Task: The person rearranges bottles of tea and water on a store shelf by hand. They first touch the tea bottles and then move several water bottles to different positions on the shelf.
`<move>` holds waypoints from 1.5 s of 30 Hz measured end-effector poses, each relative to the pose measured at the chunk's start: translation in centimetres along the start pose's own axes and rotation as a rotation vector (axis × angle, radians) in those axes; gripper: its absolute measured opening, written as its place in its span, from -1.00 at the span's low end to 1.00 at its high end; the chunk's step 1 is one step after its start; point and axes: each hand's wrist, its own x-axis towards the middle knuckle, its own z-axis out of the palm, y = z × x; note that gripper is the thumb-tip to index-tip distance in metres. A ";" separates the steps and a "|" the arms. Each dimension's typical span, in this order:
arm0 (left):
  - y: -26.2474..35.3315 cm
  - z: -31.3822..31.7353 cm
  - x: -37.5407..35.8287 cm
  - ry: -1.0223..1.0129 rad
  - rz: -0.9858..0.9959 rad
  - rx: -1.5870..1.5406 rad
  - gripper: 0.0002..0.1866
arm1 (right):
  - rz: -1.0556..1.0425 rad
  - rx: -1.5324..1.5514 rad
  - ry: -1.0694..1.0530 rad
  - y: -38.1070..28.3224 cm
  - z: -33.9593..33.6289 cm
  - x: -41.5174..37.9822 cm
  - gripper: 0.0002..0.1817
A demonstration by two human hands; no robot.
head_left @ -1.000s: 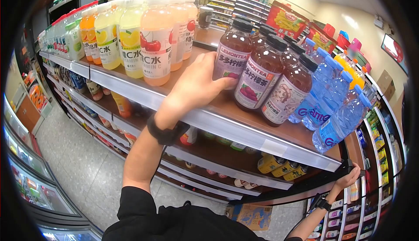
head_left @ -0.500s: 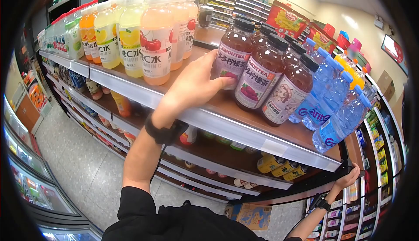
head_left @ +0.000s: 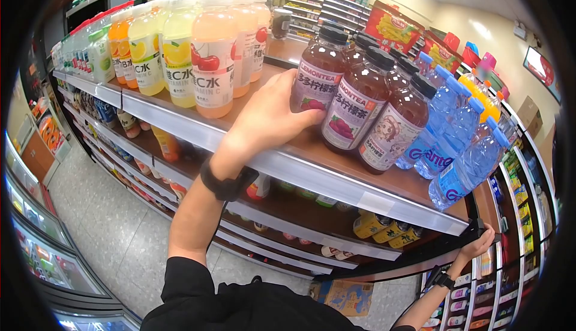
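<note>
My left hand [head_left: 273,115] is wrapped round the leftmost dark lemon tea bottle [head_left: 318,79] on the top shelf [head_left: 300,157]. Its thumb lies across the label, while the fingertips are hidden behind the bottle. That bottle stands upright beside more lemon tea bottles [head_left: 355,106] with black caps. At the lower right, my right hand [head_left: 478,242] is closed on the black corner of the shelf unit [head_left: 474,230]. Both wrists wear black bands.
Pale orange and yellow vitamin drink bottles [head_left: 213,55] line the shelf to the left. Blue water bottles [head_left: 465,169] stand at its right end. Lower shelves hold yellow cans [head_left: 390,232] and other drinks. Glass-fronted coolers [head_left: 51,259] run along the left; a cardboard box [head_left: 348,297] sits on the floor.
</note>
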 end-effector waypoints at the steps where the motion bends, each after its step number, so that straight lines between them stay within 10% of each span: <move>1: 0.0 0.1 0.0 0.030 -0.005 0.046 -0.24 | -0.010 -0.012 -0.003 0.1 0.0 0.0 -0.56; 45: 0.2 0.0 -0.1 -0.003 -0.020 0.046 -0.24 | -0.004 -0.012 -0.004 0.8 -0.2 0.0 -0.56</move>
